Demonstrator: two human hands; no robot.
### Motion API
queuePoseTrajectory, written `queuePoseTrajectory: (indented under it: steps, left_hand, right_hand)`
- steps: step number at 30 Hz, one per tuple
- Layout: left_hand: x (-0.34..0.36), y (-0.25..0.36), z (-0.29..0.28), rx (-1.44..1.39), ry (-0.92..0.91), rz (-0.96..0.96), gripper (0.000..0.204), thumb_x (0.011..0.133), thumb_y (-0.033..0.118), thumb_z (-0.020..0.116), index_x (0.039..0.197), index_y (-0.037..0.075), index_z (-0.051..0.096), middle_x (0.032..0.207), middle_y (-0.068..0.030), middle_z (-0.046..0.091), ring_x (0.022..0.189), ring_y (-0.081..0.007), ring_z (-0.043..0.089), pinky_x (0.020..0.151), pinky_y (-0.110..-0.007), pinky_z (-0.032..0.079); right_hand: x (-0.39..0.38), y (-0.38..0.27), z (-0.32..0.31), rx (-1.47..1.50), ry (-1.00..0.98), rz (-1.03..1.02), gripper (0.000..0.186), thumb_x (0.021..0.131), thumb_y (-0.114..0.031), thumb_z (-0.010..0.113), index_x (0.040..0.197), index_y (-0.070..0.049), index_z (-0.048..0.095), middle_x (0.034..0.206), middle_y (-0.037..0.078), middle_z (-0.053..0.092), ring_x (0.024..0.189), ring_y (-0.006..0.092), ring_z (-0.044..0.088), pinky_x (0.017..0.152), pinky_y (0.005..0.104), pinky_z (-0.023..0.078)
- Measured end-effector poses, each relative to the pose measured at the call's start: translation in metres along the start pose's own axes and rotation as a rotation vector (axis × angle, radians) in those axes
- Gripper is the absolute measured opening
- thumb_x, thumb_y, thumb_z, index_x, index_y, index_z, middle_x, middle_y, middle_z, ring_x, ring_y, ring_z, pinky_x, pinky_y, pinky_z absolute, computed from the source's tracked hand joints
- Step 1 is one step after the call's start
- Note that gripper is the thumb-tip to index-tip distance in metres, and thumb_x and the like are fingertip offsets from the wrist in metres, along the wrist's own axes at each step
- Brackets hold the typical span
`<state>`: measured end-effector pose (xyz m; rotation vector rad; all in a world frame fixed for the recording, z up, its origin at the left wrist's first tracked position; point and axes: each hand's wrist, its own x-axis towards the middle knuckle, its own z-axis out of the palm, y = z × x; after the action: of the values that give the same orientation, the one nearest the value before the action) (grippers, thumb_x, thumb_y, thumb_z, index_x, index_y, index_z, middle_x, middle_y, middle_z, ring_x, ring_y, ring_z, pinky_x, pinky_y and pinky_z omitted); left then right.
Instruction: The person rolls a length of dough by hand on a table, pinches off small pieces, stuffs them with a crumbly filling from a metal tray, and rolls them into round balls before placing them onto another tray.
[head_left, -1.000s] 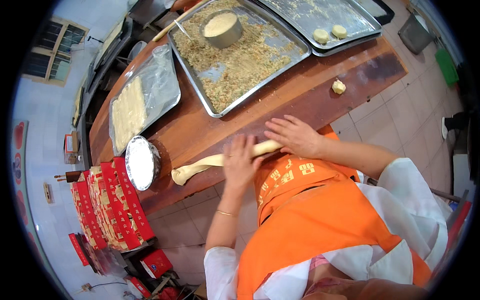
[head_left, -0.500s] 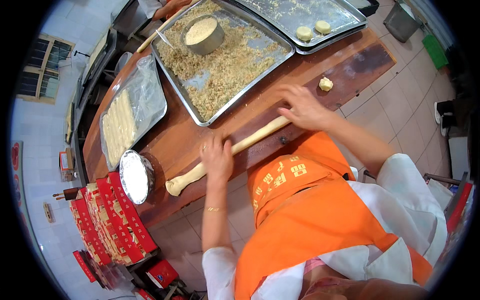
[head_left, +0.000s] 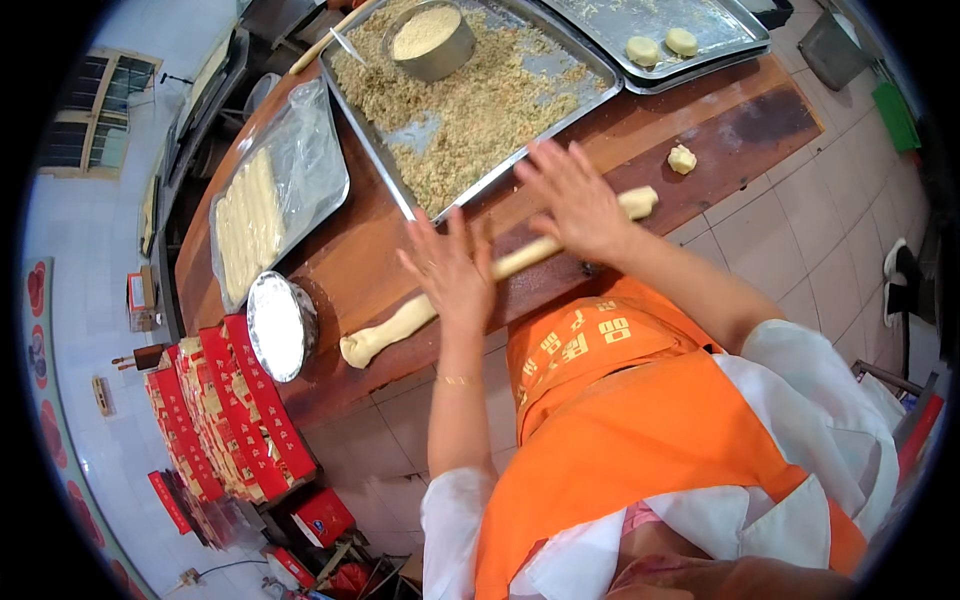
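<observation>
A long pale dough rope (head_left: 390, 326) lies along the wooden table's near edge (head_left: 355, 235), thicker and lumpy at its left end. My left hand (head_left: 450, 265) rests over its middle, fingers spread. My right hand (head_left: 580, 205) is over it further right, fingers outstretched; the rope's right end pokes out beyond it. A small dough lump (head_left: 681, 159) sits to the right. Behind, a large metal tray (head_left: 388, 175) holds crumbly filling and a round metal container (head_left: 428, 45). An oval foil-topped bowl (head_left: 282, 325) stands at the left, near a plastic-lined tray of dough strips (head_left: 248, 225).
A second tray (head_left: 700, 80) with two pale discs (head_left: 642, 50) is at back right. Red and gold printed packages (head_left: 225, 405) are stacked left of the table. A bucket (head_left: 838, 60), a green crate (head_left: 892, 117) and someone's shoe (head_left: 898, 260) are on the tiled floor at right.
My hands have shifted along and across the rope, now nearer each other and higher in view than half a second ago. The rope reaches further right than a second ago.
</observation>
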<state>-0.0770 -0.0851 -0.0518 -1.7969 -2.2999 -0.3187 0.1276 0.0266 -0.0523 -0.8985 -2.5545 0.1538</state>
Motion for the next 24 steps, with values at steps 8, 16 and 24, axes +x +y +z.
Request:
queuePoseTrajectory:
  steps: [8, 16, 24]
  left_hand:
    - [-0.109, -0.04, -0.026, -0.118, -0.302, 0.068, 0.081, 0.086, 0.028, 0.068, 0.153, 0.002, 0.031, 0.16, -0.0193, 0.029, 0.149, -0.0353, 0.026, 0.119, -0.05, 0.024]
    - [-0.034, -0.087, 0.001, 0.028, -0.025, -0.006, 0.078, 0.086, 0.029, 0.067, 0.152, 0.003, 0.034, 0.158, -0.0181, 0.033, 0.148, -0.0325, 0.029, 0.118, -0.048, 0.025]
    - [-0.094, -0.132, -0.018, 0.001, -0.155, 0.264, 0.056, 0.077, 0.028, 0.079, 0.124, 0.007, 0.059, 0.107, -0.0129, 0.061, 0.1, -0.0306, 0.056, 0.094, -0.045, 0.043]
  right_hand:
    - [-0.069, 0.014, -0.033, 0.092, -0.259, -0.004, 0.087, 0.081, -0.039, 0.073, 0.151, -0.005, 0.034, 0.158, 0.022, 0.028, 0.148, 0.0363, 0.024, 0.121, 0.05, 0.018]
    - [-0.007, 0.041, -0.018, -0.078, 0.065, 0.085, 0.081, 0.084, -0.032, 0.071, 0.153, -0.011, 0.033, 0.16, 0.017, 0.027, 0.148, 0.0332, 0.025, 0.121, 0.0497, 0.018]
    - [-0.085, 0.08, -0.055, 0.055, -0.254, -0.12, 0.057, 0.085, -0.02, 0.072, 0.137, -0.007, 0.05, 0.13, 0.013, 0.057, 0.123, 0.0322, 0.052, 0.104, 0.044, 0.041]
